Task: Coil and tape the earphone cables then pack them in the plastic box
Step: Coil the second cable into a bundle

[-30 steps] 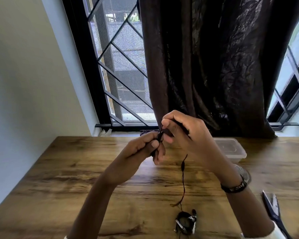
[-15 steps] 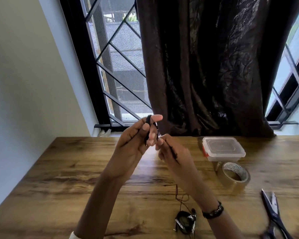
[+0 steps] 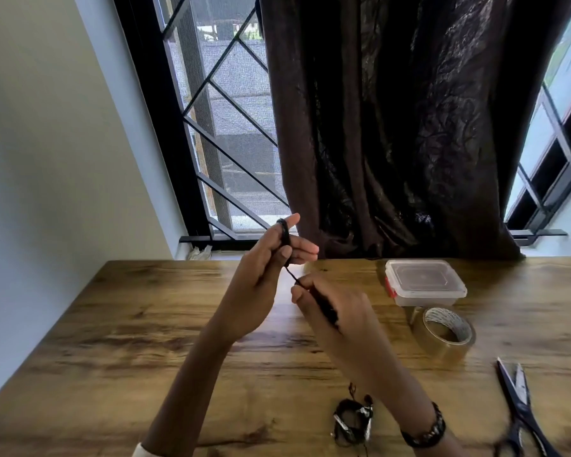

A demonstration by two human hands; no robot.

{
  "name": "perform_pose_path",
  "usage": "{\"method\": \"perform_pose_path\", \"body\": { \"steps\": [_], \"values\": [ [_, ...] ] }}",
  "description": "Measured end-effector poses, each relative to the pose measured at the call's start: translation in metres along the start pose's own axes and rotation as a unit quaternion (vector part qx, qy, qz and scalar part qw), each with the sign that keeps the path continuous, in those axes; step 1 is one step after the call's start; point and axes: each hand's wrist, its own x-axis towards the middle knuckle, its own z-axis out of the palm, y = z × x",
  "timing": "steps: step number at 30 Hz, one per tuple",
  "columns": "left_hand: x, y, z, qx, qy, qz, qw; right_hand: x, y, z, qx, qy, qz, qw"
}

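My left hand (image 3: 264, 275) is raised above the wooden table (image 3: 145, 324), with a black earphone cable (image 3: 285, 235) looped around its straight fingers and the thumb pressing the coil. My right hand (image 3: 337, 321) pinches the same cable just below, and the strand runs taut between the two hands. A coiled, taped earphone bundle (image 3: 353, 420) lies on the table near the front edge. The clear plastic box (image 3: 424, 282) with its lid on stands at the back right. Beside it lies a roll of brown tape (image 3: 445, 333).
Black scissors (image 3: 518, 410) lie at the front right of the table. A dark curtain (image 3: 393, 127) and a barred window (image 3: 218, 127) stand behind the table's far edge. A pale wall is on the left.
My right hand dropped from above the left hand to below it, pulling the cable down. My left fingers straightened with the coil around them. The box and tape came into view.
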Motion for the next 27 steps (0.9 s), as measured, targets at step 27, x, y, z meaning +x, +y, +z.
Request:
{"method": "perform_pose_path", "body": {
  "steps": [27],
  "values": [
    [-0.014,0.019,-0.007,-0.141,-0.118,0.007,0.983,0.054,-0.005,-0.038,0.098,0.020,-0.048,0.994]
  ]
}}
